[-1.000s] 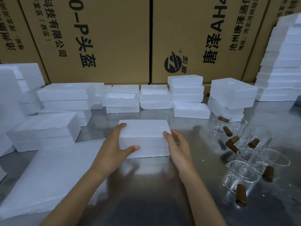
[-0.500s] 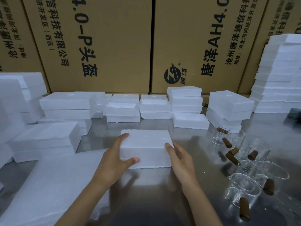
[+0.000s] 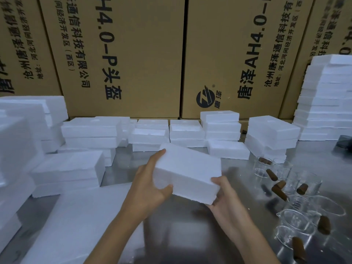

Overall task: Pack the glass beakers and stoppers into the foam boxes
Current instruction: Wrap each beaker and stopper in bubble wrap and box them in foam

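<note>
A closed white foam box (image 3: 187, 172) is lifted off the steel table and tilted, its right end lower. My left hand (image 3: 150, 185) grips its left end, fingers along the far side and thumb on the near face. My right hand (image 3: 224, 199) holds the lower right corner from beneath, thumb on the front. Several clear glass beakers (image 3: 297, 221) stand on the table at the right. Brown stoppers (image 3: 279, 190) lie among them, some inside the glasses.
Stacks of white foam boxes (image 3: 91, 134) line the back and left of the steel table (image 3: 190, 235); a tall stack (image 3: 327, 103) rises at the right. A large foam sheet (image 3: 76, 225) lies front left. Cardboard cartons (image 3: 123, 54) form a wall behind.
The foam box sat flat on the table between both hands; now both hands have lifted and tilted it toward me, right end down.
</note>
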